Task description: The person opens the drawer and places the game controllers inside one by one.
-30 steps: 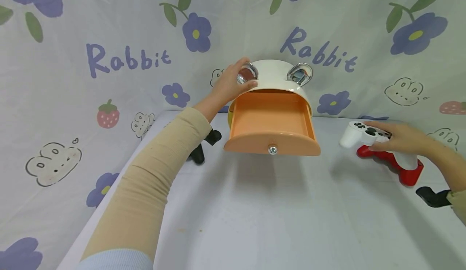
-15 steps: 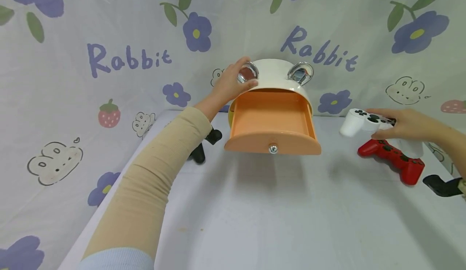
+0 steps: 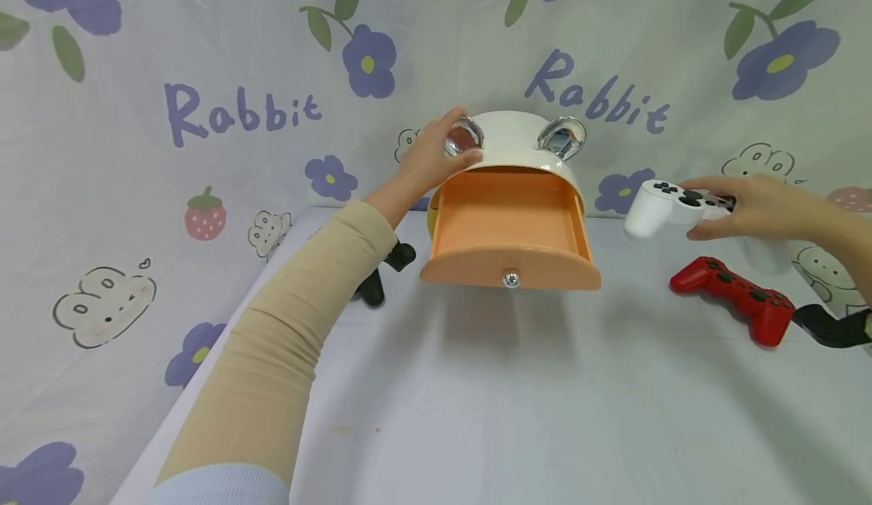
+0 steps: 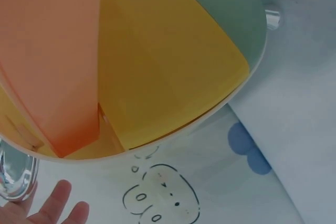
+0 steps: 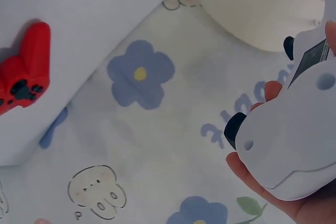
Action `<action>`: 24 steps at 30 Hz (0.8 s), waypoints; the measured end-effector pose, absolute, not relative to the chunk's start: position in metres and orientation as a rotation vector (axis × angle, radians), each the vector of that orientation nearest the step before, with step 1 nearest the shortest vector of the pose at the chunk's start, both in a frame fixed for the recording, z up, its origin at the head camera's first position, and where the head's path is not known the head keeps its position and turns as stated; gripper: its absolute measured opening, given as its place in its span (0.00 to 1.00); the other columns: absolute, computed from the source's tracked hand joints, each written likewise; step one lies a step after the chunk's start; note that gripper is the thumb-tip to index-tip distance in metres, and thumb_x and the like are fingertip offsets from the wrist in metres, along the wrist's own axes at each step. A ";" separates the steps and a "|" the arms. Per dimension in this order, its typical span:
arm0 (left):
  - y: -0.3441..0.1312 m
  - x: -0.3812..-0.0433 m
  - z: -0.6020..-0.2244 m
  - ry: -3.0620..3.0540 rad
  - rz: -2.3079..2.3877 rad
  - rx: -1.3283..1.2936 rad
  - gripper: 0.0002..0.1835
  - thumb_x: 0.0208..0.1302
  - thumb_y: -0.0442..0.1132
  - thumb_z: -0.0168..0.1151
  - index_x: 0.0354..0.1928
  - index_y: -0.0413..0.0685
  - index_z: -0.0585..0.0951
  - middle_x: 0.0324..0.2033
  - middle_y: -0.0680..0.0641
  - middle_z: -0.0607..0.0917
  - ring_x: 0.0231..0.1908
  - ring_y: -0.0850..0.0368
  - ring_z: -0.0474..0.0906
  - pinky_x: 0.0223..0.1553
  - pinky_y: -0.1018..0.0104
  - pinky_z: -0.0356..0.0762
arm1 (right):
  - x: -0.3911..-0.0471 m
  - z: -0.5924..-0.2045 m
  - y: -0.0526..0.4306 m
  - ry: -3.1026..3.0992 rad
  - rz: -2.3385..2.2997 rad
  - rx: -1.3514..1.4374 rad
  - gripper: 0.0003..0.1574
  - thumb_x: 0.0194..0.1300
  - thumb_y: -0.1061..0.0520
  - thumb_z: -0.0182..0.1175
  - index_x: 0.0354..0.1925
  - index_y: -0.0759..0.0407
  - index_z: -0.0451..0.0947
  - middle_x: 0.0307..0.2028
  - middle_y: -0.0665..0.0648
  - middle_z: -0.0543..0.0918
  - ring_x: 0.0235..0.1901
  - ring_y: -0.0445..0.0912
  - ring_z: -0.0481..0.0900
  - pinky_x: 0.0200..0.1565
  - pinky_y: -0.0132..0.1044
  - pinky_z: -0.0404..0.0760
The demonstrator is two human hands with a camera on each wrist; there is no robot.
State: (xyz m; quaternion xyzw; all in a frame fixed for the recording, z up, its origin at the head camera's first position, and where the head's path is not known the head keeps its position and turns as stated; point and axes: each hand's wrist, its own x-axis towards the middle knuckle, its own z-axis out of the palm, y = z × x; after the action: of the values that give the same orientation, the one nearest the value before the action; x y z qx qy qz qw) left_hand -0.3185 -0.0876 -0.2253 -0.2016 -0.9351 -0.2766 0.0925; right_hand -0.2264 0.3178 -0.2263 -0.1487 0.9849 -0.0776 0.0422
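A rounded white storage box (image 3: 507, 138) with two chrome ear-shaped rings stands at the back of the table. Its orange drawer (image 3: 511, 266) is pulled out, with a bare floor and a round silver knob. My left hand (image 3: 432, 149) holds the box at its left chrome ear (image 3: 463, 135), thumb in front and fingers around behind. In the left wrist view several fingertips (image 4: 55, 198) show beside that ear. My right hand (image 3: 770, 206) grips a white game controller (image 3: 650, 210) above the table, to the right of the box. The right wrist view shows its underside (image 5: 294, 140).
A red game controller (image 3: 739, 300) lies on the white table (image 3: 531, 414) below my right hand. Left of the box, a black object (image 3: 371, 289) is partly hidden by my left sleeve. A printed cloth (image 3: 422, 51) hangs close behind the box.
My right hand has lifted the white controller up off the red one, which now shows whole. The left hand and the drawer have stayed put.
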 end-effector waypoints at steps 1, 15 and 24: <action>-0.088 -0.318 -0.225 -2.774 -0.822 -0.599 0.39 0.55 0.59 0.60 0.67 0.61 0.56 0.55 0.45 0.70 0.53 0.52 0.67 0.52 0.54 0.67 | -0.226 -0.224 0.316 3.015 -0.235 -0.458 0.46 0.50 0.45 0.66 0.63 0.60 0.61 0.42 0.71 0.76 0.33 0.55 0.73 0.26 0.45 0.74; -0.090 -0.319 -0.227 -2.754 -0.844 -0.614 0.39 0.56 0.58 0.60 0.68 0.60 0.56 0.59 0.45 0.68 0.55 0.51 0.66 0.54 0.54 0.65 | -0.229 -0.201 0.279 2.980 -0.315 -0.538 0.45 0.51 0.46 0.66 0.64 0.59 0.61 0.45 0.67 0.76 0.38 0.54 0.73 0.32 0.47 0.76; -0.088 -0.317 -0.225 -2.764 -0.832 -0.612 0.40 0.56 0.59 0.60 0.68 0.60 0.56 0.58 0.46 0.69 0.54 0.52 0.66 0.54 0.54 0.66 | -0.229 -0.187 0.246 2.946 -0.356 -0.555 0.45 0.52 0.45 0.66 0.65 0.56 0.61 0.46 0.66 0.77 0.40 0.55 0.74 0.35 0.49 0.78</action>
State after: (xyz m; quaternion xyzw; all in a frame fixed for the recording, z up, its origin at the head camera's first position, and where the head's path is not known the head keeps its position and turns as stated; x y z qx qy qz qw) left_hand -0.3172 -0.0878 -0.2250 -0.2065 -0.9325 -0.2806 0.0955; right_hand -0.2291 0.2459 -0.1870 -0.1836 0.9740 -0.1178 0.0611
